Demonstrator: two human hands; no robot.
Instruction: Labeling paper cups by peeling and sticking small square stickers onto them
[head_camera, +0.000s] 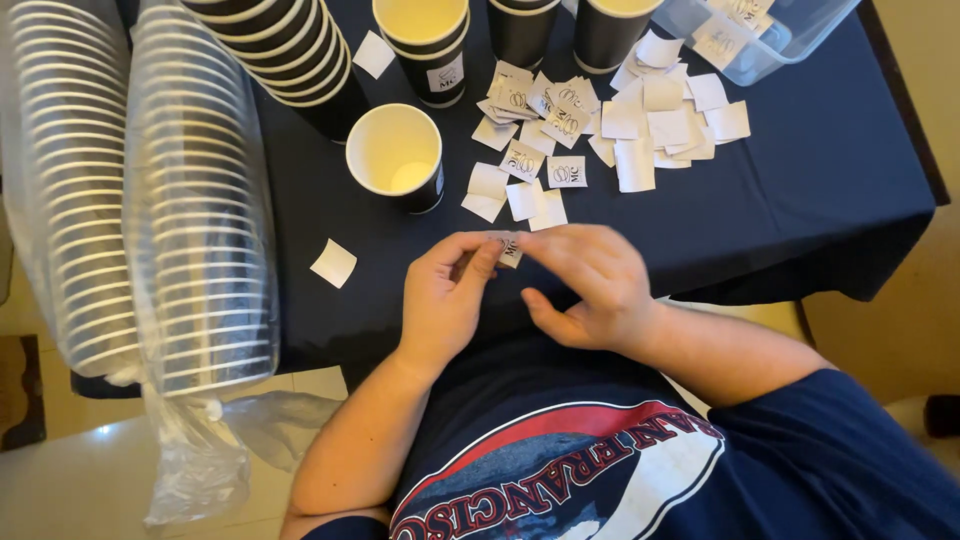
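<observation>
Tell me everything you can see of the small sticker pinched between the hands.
The sticker is a small white paper square with a dark printed mark, mostly hidden by fingers. The left hand and right hand pinch it together, held above the dark blue tablecloth near the table's front edge. Whether its backing is peeled cannot be told.

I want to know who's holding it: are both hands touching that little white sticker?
Touching. The head view shows the small sticker pinched between the left hand's fingertips and the right hand's fingertips, with no gap visible.
</observation>
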